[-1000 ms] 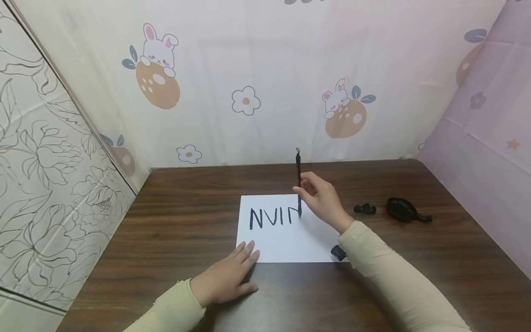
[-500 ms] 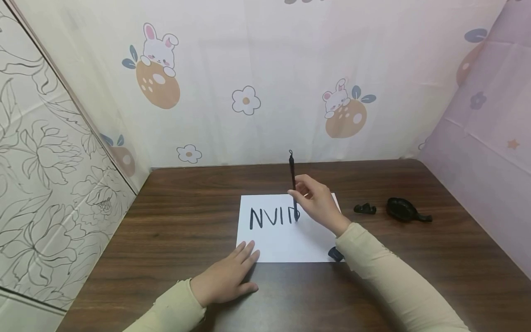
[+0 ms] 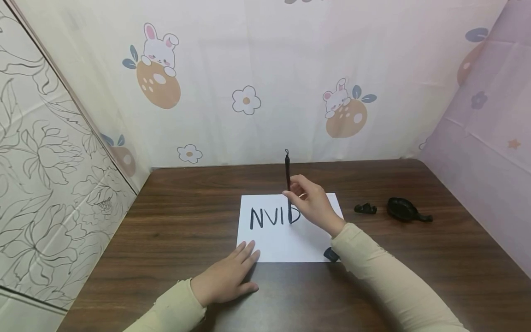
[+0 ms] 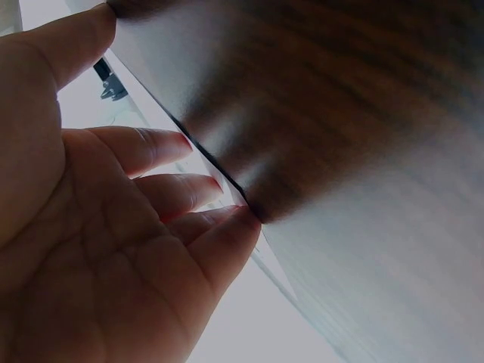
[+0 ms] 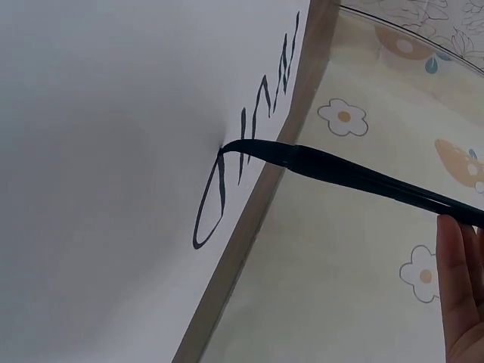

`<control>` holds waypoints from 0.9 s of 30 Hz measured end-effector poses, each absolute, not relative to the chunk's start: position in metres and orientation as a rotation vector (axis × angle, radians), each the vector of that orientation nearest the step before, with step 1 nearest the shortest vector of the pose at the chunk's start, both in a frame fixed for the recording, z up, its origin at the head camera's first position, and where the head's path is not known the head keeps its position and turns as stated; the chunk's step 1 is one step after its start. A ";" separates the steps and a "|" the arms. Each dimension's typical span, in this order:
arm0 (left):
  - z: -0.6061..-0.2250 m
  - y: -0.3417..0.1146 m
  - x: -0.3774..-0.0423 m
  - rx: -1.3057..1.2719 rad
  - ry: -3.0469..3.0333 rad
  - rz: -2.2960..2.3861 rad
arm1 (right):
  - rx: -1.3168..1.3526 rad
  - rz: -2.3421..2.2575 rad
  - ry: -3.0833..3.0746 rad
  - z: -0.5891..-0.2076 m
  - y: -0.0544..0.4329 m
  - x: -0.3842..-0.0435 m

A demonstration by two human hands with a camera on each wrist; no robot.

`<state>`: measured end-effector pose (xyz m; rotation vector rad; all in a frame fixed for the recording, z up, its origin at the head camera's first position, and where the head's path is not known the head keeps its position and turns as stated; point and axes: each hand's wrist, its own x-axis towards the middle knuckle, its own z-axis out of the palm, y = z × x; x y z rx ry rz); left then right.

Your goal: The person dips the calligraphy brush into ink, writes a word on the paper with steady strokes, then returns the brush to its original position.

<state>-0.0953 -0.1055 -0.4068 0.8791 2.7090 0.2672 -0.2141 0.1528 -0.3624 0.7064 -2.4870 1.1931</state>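
My right hand (image 3: 313, 203) pinches an ink brush (image 3: 287, 173) by its dark handle, held nearly upright with a loop at the top. In the right wrist view, the bent tip of the brush (image 5: 257, 150) meets the white paper (image 5: 113, 189) at one end of a closed D shape. Black brushed letters (image 3: 267, 216) on the paper (image 3: 286, 249) read NVID. My left hand (image 3: 228, 276) lies flat with its fingers spread, fingertips on the paper's lower left corner and thumb on the table. In the left wrist view, the fingertips (image 4: 204, 185) lie along the paper's edge.
Right of the paper, on the brown wooden table (image 3: 166, 221), stand a small black humped rest (image 3: 365, 209) and a black dish (image 3: 401, 209) with a short handle. A small black object (image 3: 331, 254) sits by the right cuff. A patterned curtain (image 3: 265, 92) hangs behind the table.
My right hand has moved left with the brush, and the curve of the D has been drawn down and round to its upright. The left hand has stayed put.
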 end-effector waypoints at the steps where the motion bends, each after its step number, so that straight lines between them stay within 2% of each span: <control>1: -0.407 -0.106 -0.095 0.879 2.708 0.268 | 0.698 1.202 -2.481 -0.361 0.154 -0.214; 12: -0.405 -0.106 -0.095 0.875 2.707 0.272 | 0.581 1.274 -2.391 -0.350 0.178 -0.225; 27: -0.401 -0.105 -0.094 0.892 2.709 0.280 | 0.472 1.286 -2.397 -0.361 0.200 -0.239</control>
